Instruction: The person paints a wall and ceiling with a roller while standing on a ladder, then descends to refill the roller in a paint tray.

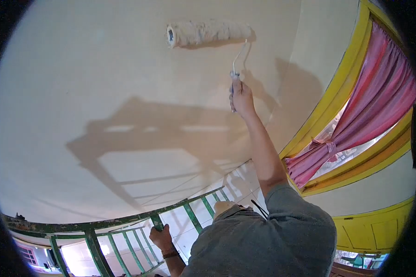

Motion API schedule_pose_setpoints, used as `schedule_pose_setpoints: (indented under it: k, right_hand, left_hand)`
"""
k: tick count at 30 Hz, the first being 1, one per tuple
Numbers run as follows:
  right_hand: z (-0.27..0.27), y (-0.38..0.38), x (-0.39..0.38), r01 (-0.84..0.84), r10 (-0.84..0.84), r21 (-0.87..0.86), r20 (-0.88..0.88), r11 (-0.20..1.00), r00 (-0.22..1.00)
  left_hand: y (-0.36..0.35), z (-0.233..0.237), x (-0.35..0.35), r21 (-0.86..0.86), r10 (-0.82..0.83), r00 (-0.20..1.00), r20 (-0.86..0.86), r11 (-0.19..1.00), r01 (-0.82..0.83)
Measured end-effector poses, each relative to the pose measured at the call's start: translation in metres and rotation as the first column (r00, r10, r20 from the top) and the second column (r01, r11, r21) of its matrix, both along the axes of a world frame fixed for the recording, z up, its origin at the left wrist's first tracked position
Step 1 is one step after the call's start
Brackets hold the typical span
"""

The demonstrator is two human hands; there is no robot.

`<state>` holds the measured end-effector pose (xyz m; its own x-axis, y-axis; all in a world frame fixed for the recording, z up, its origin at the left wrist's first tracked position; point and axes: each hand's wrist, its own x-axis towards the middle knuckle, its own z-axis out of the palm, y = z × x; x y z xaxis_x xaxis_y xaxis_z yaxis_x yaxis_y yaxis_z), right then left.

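Observation:
A paint roller [212, 31] with a worn, cream-coloured sleeve lies against the pale wall [69, 69] near the top of the view. Its thin bent wire frame runs down to a handle, and my right hand [242, 96] is closed around that handle with the arm stretched up. Lower down, my left hand [161, 237] grips an upright of a green barred railing [192, 216], its fingers wrapped around the bar. A dark band circles the left wrist.
On the right, a yellow-framed window [330, 99] has a tied pink curtain [379, 87]. Below it are yellow panels [374, 231]. The railing's dark top rail [78, 226] curves along the bottom left, with white tiles [175, 219] behind. Shadows fall across the wall.

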<state>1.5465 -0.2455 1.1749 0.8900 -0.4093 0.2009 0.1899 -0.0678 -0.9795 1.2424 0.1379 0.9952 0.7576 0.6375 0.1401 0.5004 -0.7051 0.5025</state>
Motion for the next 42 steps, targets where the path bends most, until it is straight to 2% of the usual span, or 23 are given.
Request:
schedule_pose_setpoints:
  k: [3, 5, 7, 8, 10, 11, 13, 15, 17, 19, 21, 22, 24, 25, 27, 28, 30, 32, 34, 36, 38, 40, 42]
  right_hand:
    - [-0.011, -0.005, 0.004, -0.029, 0.025, -0.027, -0.135, 0.999, 0.991]
    - [-0.074, -0.003, 0.008, 0.042, -0.054, -0.126, -0.09, 0.991, 0.994]
    - [-0.145, -0.002, 0.009, 0.163, -0.136, -0.314, 0.109, 0.935, 0.985]
    - [-0.171, 0.0, 0.002, 0.274, -0.177, -0.387, 0.267, 0.88, 0.947]
    - [-0.223, -0.003, -0.009, 0.053, -0.031, -0.204, 0.106, 0.977, 0.994]
    - [-0.236, 0.001, -0.029, 0.107, -0.075, -0.266, 0.128, 0.958, 0.989]
    - [-0.198, -0.002, -0.015, 0.185, -0.115, -0.321, 0.227, 0.929, 0.967]
    - [-0.143, -0.001, -0.029, 0.063, -0.036, -0.166, 0.156, 0.984, 0.987]
    - [-0.116, -0.017, -0.004, 0.052, -0.029, -0.16, 0.142, 0.986, 0.989]
    - [-0.077, -0.029, 0.013, 0.042, -0.023, -0.158, 0.117, 0.986, 0.993]
    - [-0.03, -0.025, -0.001, -0.034, 0.034, -0.032, -0.005, 0.999, 0.999]
    - [-0.05, -0.027, 0.008, -0.041, 0.04, -0.029, -0.009, 0.999, 0.999]
    - [-0.119, -0.032, 0.028, 0.111, -0.069, -0.301, 0.148, 0.947, 0.987]
    - [-0.143, -0.027, 0.02, 0.103, -0.062, -0.301, 0.145, 0.948, 0.987]
    - [-0.193, -0.015, -0.005, 0.2, -0.127, -0.312, 0.239, 0.929, 0.963]
    - [-0.216, -0.018, -0.009, 0.178, -0.119, -0.317, 0.198, 0.932, 0.973]
    - [-0.266, -0.028, -0.017, 0.074, -0.071, -0.371, 0.021, 0.926, 0.997]
    - [-0.227, -0.032, -0.03, -0.053, 0.025, -0.208, -0.134, 0.977, 0.991]
    - [-0.17, -0.037, -0.03, -0.156, 0.171, 0.095, -0.166, 0.983, 0.971]
    - [-0.109, -0.037, -0.027, -0.21, 0.253, 0.233, -0.172, 0.95, 0.952]
    - [-0.085, -0.048, -0.015, -0.301, 0.318, 0.142, -0.121, 0.943, 0.94]
    - [-0.083, -0.048, -0.005, -0.268, 0.275, 0.081, -0.098, 0.96, 0.956]
    - [-0.097, -0.045, -0.001, -0.244, 0.244, 0.016, -0.076, 0.97, 0.967]
  left_hand:
    - [0.007, -0.013, -0.001, -0.135, 0.012, 1.0, 0.019, 0.991, -0.009]
    - [0.005, -0.008, -0.001, -0.099, 0.003, 1.0, 0.027, 0.995, 0.0]
    - [0.001, -0.009, 0.002, -0.069, -0.004, 0.999, 0.045, 0.998, 0.007]
    - [0.001, -0.014, 0.0, 0.05, -0.03, 0.995, 0.099, 0.998, 0.025]
    - [0.007, -0.024, -0.008, 0.173, -0.058, 0.982, 0.177, 0.985, 0.027]
    - [0.012, -0.029, -0.015, 0.123, -0.018, 0.996, 0.09, 0.992, 0.007]
    - [0.006, -0.023, -0.001, 0.107, 0.023, 0.998, 0.066, 0.994, -0.03]
    - [0.0, -0.012, -0.002, 0.15, 0.03, 0.994, 0.11, 0.988, -0.047]
    - [0.0, -0.007, -0.001, 0.028, 0.07, 0.992, -0.102, 0.997, -0.067]
    - [0.008, -0.018, 0.0, -0.039, -0.002, 0.999, -0.049, 0.999, 0.0]
    - [0.012, -0.027, -0.001, -0.086, -0.052, 0.998, 0.03, 0.995, 0.054]
    - [0.013, -0.028, -0.003, -0.083, -0.046, 0.999, 0.025, 0.995, 0.048]
    - [0.012, -0.02, -0.004, -0.081, -0.142, 0.99, 0.001, 0.987, 0.141]
    - [0.015, -0.024, 0.001, -0.081, -0.135, 0.991, -0.002, 0.988, 0.134]
    - [0.028, -0.048, 0.014, -0.173, 0.031, 0.998, -0.054, 0.984, -0.04]
    - [0.032, -0.059, 0.004, -0.207, 0.113, 0.987, -0.112, 0.969, -0.135]
    - [0.024, -0.039, 0.0, -0.498, 0.113, 0.992, -0.048, 0.858, -0.122]
    - [0.008, -0.009, 0.006, -0.601, 0.098, 0.991, -0.087, 0.789, -0.131]
    - [0.0, 0.01, 0.008, -0.668, 0.091, 0.972, -0.217, 0.712, -0.216]
    - [-0.005, 0.018, 0.01, -0.609, 0.047, 0.97, -0.238, 0.771, -0.187]
    - [0.008, -0.009, 0.003, -0.595, 0.082, 0.986, -0.146, 0.788, -0.154]
    - [0.007, -0.018, 0.002, -0.556, 0.087, 0.988, -0.126, 0.819, -0.143]
    - [-0.005, -0.007, 0.003, -0.355, 0.142, 0.982, -0.125, 0.918, -0.177]
